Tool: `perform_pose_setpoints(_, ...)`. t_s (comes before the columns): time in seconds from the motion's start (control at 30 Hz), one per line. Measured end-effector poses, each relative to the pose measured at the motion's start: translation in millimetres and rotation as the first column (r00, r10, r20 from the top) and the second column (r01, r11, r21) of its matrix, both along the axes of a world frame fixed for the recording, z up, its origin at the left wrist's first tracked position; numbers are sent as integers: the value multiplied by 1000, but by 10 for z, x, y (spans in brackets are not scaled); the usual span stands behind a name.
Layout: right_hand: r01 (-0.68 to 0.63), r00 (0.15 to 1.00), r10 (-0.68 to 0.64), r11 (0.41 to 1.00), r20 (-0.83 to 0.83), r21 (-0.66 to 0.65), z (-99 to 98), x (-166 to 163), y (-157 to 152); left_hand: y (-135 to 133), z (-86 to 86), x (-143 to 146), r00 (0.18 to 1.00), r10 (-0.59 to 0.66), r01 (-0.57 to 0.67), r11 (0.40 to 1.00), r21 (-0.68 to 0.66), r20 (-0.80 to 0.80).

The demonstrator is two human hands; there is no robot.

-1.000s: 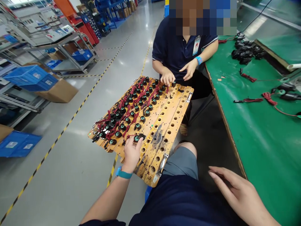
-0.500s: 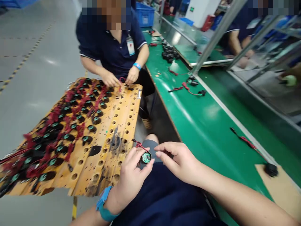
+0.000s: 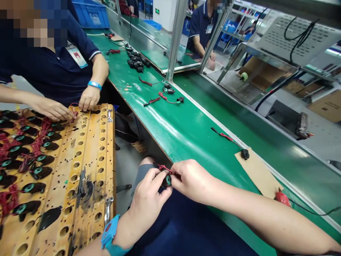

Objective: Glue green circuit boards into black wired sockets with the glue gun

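My left hand (image 3: 147,199), with a blue band at the wrist, grips a small round black housing (image 3: 167,180) with a green circuit board showing in its open face. A red and black wire (image 3: 163,167) comes off the part above my left fingertips. My right hand (image 3: 195,181) has thumb and forefinger closed at the right side of the housing, on the wire where it meets the part. The fingers partly hide the board. Both hands are above my lap.
To the left, a yellow perforated board (image 3: 92,149) carries rows of similar wired black parts (image 3: 39,170). A co-worker's hands (image 3: 89,97) work at its far end. Along the green bench (image 3: 186,135) lie loose wired parts, a cardboard piece (image 3: 255,172) and a red object (image 3: 282,197).
My right hand has closed its thumb and forefinger at the wire beside the housing. The housing has tilted in my left hand. My view has swung to the right.
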State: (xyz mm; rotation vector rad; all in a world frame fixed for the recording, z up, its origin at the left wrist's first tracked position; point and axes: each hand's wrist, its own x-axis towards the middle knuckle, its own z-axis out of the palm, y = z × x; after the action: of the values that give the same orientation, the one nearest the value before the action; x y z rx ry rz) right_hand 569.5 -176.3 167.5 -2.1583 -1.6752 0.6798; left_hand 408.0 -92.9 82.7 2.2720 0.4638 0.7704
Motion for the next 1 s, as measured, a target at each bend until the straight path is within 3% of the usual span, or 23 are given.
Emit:
perform_pose_setpoints(0.27,49,996,-50,999,78,14,-22,-15,-164,-132,65,39,997,-19,11,994,-108,-78)
perform_pose_setpoints(0.43,-5,992,-17,985,125,173,10,2,-301,-152,94,59,999,-26,20,987,-157,-38)
perform_pose_setpoints(0.6,149,987,-162,946,21,289,131,143,-394,-140,115,53,1000,-15,13,985,-171,-11)
perform_pose_setpoints(0.67,176,984,-173,952,-34,249,169,180,-386,-136,123,50,1000,-16,14,985,-169,-12)
perform_pose_setpoints(0.8,92,986,-77,991,-149,94,153,161,-311,-138,122,55,999,-35,37,987,-157,17)
perform_pose_setpoints(1.0,6,981,1,999,-195,36,71,109,-235,-158,73,36,999,-42,45,990,-136,23)
